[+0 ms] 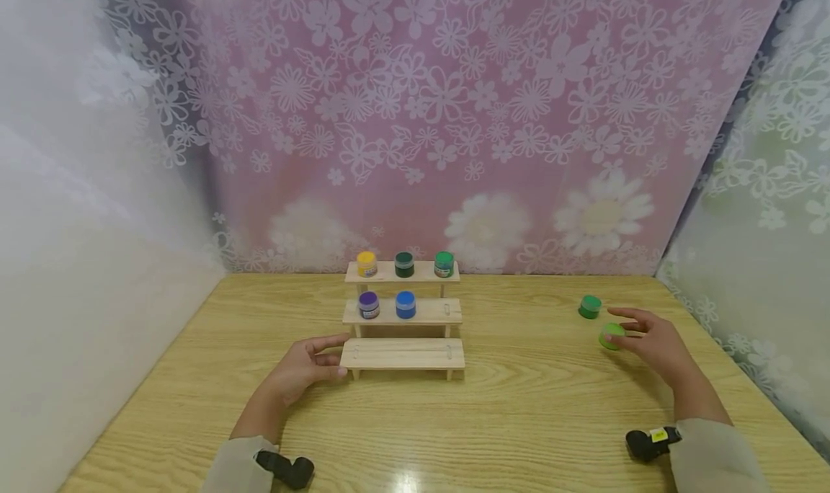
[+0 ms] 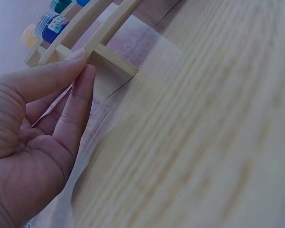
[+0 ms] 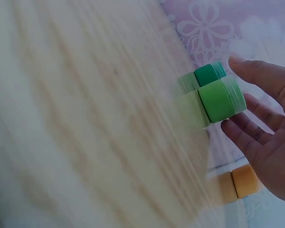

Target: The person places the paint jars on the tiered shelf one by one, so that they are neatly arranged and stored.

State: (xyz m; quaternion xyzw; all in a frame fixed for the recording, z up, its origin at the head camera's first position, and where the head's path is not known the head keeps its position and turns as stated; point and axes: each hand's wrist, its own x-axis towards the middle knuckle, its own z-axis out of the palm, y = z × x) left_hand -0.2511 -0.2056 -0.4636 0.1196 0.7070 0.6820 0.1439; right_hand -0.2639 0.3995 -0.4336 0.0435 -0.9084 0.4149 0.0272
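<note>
A three-tier wooden display stand (image 1: 402,353) stands on the table. Thumb and fingers of my left hand (image 1: 305,369) hold the left end of its lowest shelf, seen close up in the left wrist view (image 2: 42,109). At the right, a light green paint jar (image 3: 217,102) stands on the table. My right hand (image 1: 655,342) reaches around this jar, thumb and fingers spread apart on either side of it. Just behind is a darker green paint jar (image 1: 590,307). An orange paint jar (image 3: 244,181) shows below the right hand in the right wrist view; the hand hides it from the head view.
Yellow (image 1: 367,264), dark green (image 1: 405,264) and green jars (image 1: 444,264) line the top shelf. Purple (image 1: 369,305) and blue jars (image 1: 405,304) sit on the middle shelf. A floral cloth (image 1: 441,118) hangs behind the wood-grained table (image 1: 519,406).
</note>
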